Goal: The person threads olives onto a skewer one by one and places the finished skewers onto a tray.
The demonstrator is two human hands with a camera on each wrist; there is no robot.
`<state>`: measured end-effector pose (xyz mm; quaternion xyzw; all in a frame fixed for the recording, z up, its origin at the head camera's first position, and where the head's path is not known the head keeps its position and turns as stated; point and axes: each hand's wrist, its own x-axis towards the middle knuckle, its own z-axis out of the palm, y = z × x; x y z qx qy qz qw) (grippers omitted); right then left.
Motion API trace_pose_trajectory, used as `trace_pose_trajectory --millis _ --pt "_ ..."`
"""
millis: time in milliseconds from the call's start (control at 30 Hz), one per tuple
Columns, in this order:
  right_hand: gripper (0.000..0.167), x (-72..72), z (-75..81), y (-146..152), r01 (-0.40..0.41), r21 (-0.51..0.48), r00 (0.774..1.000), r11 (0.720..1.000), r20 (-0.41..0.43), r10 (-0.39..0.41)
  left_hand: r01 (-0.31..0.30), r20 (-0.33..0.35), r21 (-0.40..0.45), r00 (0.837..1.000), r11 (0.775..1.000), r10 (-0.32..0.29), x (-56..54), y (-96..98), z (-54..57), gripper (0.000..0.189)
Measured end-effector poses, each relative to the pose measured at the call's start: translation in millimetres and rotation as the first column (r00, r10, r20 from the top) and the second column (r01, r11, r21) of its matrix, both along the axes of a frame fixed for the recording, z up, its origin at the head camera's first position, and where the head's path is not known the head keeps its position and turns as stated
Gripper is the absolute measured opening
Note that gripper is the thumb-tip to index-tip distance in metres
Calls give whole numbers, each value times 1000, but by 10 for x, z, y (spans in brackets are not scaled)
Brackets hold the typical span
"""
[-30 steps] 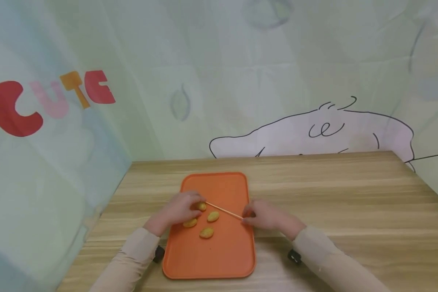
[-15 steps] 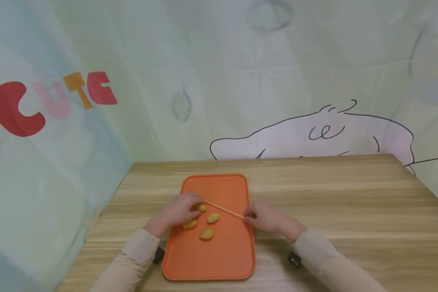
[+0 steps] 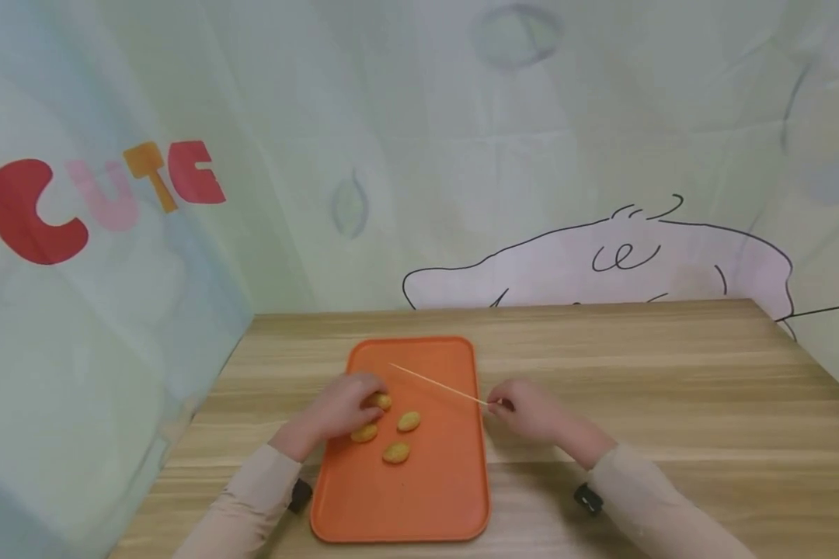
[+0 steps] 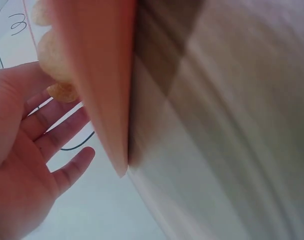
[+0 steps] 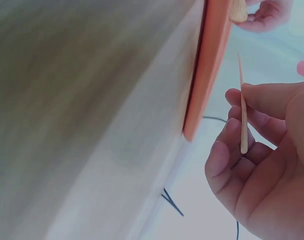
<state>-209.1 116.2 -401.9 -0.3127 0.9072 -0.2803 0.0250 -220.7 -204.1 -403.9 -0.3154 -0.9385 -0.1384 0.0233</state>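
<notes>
Seen from above, a person in beige sleeves (image 3: 252,493) works with both hands at a wood-grain table (image 3: 636,357). On it lies an orange rectangular tray (image 3: 405,512).

The right hand (image 3: 527,410), just beyond the tray's right edge, pinches one end of a thin pale stick (image 3: 436,383) between thumb and fingers. The stick slants across the tray, its far tip over the upper part; whether it touches the tray is unclear.

The left hand (image 3: 349,402) arches over the tray's left side, thumb and fingers around a small yellow piece (image 3: 382,401). Three more yellow pieces (image 3: 396,453) lie on the tray nearby: one just below the left hand, one to its right, one closer to the person.

A dark band device (image 3: 588,498) sits at the right wrist. Behind, a pale green backdrop (image 3: 419,155) shows colourful letters (image 3: 38,213) and a line-drawn figure (image 3: 601,264).
</notes>
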Motion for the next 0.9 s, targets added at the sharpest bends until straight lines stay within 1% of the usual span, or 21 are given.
trace_pose_trajectory --millis 133,233,300,533,633,733,900 --pt "9 20 45 135 22 -19 998 1000 -60 -23 -26 17 57 1000 998 25 29 -33 50 16" --pt "7 48 68 251 20 -52 992 998 -125 -26 -51 45 112 998 992 46 55 -49 104 17" --pt "6 84 86 328 28 -77 988 997 -149 -39 -51 47 139 998 989 45 73 -58 139 18" --pt "4 263 185 554 80 -97 974 992 -205 -98 0 5 160 1000 987 -1 143 -83 233 17" --pt "3 336 226 616 63 -105 961 992 -261 -89 6 -10 152 1000 988 -5 186 -64 272 18" --pt "3 407 253 672 46 -91 946 995 -317 -72 25 -44 139 999 990 -19 236 -35 305 18" --pt "4 529 278 749 -10 -98 912 995 -410 -31 75 -85 147 994 986 -63 318 20 353 19"
